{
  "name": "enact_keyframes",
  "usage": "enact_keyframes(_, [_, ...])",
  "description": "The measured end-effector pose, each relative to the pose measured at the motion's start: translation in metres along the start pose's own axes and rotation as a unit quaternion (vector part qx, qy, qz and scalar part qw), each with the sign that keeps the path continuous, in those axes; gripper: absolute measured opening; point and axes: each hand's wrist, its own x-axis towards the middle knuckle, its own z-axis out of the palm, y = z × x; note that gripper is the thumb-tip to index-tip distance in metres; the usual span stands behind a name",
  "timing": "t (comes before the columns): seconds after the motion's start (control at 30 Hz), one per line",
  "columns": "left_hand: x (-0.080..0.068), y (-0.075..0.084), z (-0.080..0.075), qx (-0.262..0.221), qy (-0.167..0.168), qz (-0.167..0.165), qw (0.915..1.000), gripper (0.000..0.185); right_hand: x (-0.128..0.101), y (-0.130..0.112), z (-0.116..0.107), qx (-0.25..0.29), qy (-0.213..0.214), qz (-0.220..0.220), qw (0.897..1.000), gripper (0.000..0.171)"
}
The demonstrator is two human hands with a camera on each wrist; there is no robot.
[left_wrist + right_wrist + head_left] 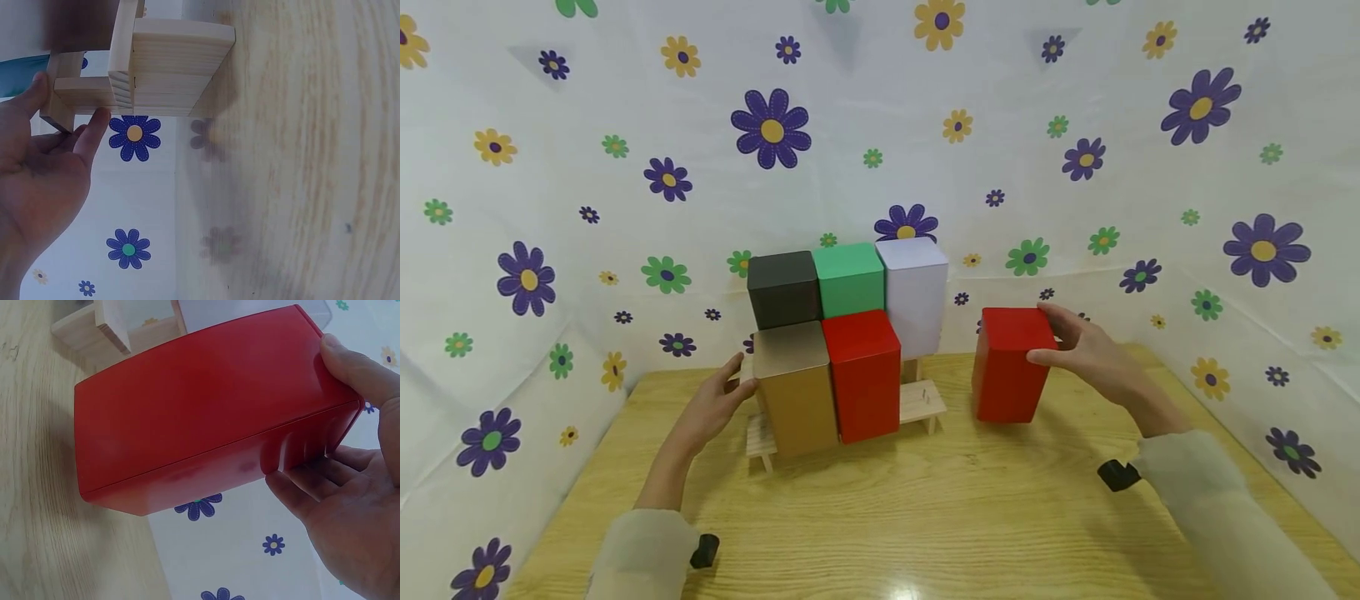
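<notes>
Head view first: a glossy red rectangular tin [1009, 365] stood upright on the pale wooden bench [925, 508], its long axis vertical, well to the right of a small stepped pine rack [922, 403]. The right hand [1086, 346] gripped the tin near its top, thumb on the near face and fingers curled over the upper far edge, so the tin lay directly in front of that hand and well apart from the other. The rack carried five more tins: a matt gold tin [795, 387] and a second red tin [863, 375] on the front step, and a black tin [782, 288], a green tin [848, 279] and a white tin [914, 293] behind. The left hand [713, 406] lay with relaxed, nearly straight fingers at the rack's left end, just beside the gold tin, holding nothing. A bare stretch of the front step lay to the right of the second red tin, between it and the held tin.

Left wrist view: the left hand [44, 169] was open, its fingertips [99, 119] touching the rack's wooden leg and rail [169, 69]; it steadied the rack rather than clasped it.

Right wrist view: the red tin [206, 406] filled the frame, its base resting on the bench [37, 487], with the right hand [350, 506] wrapped round the top end, the thumb [356, 362] on one broad face and the fingers beneath the opposite one.
</notes>
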Motion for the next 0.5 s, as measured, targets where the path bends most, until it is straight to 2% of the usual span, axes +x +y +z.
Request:
enact_keyframes(0.17, [0.000, 0.003, 0.000, 0.004, 0.000, -0.010, 0.9999, 0.084, 0.012, 0.004, 0.005, 0.008, -0.007, 0.001, 1.000, 0.081])
enact_keyframes(0.5, [0.000, 0.001, 0.001, -0.019, -0.004, 0.000, 0.9998, 0.083, 0.033, 0.008, 0.016, 0.014, -0.007, 0.009, 1.000, 0.084])
